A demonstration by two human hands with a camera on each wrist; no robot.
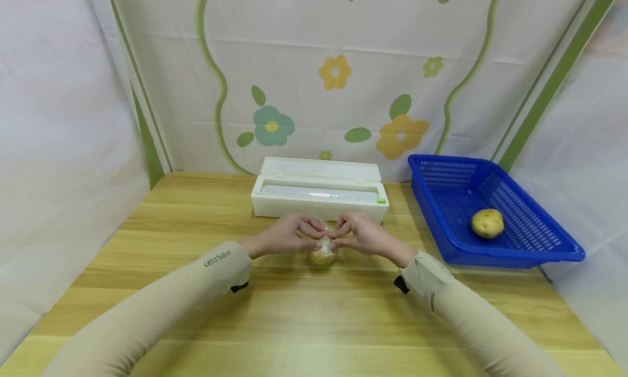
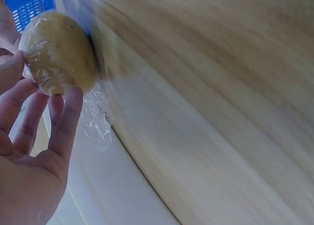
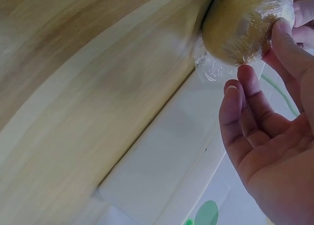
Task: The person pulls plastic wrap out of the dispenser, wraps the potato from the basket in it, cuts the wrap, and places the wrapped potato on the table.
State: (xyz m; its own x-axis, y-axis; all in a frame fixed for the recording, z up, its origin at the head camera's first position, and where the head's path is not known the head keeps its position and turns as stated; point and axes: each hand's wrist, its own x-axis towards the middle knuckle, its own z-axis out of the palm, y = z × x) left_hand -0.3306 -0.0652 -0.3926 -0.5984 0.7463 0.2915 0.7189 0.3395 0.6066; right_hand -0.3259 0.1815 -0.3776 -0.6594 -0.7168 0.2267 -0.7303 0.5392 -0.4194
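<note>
A yellow potato (image 1: 321,258) sits on the wooden table between both hands, partly covered in clear cling film (image 2: 97,119). My left hand (image 1: 294,232) pinches the film at the top of the potato from the left. From the right, my right hand (image 1: 362,234) pinches the gathered film as well, its thumb and fingertips close to the left ones. In the left wrist view the speckled potato (image 2: 68,53) shows film crumpled over one side. A loose flap of film (image 3: 211,65) hangs past the potato in the right wrist view.
Just behind the hands stands an open white cling film box (image 1: 319,207), its lid raised and a film roll (image 1: 319,192) inside. A blue basket (image 1: 515,259) at the right holds another potato (image 1: 488,223). Printed curtains (image 1: 304,50) enclose the wooden table (image 1: 314,328).
</note>
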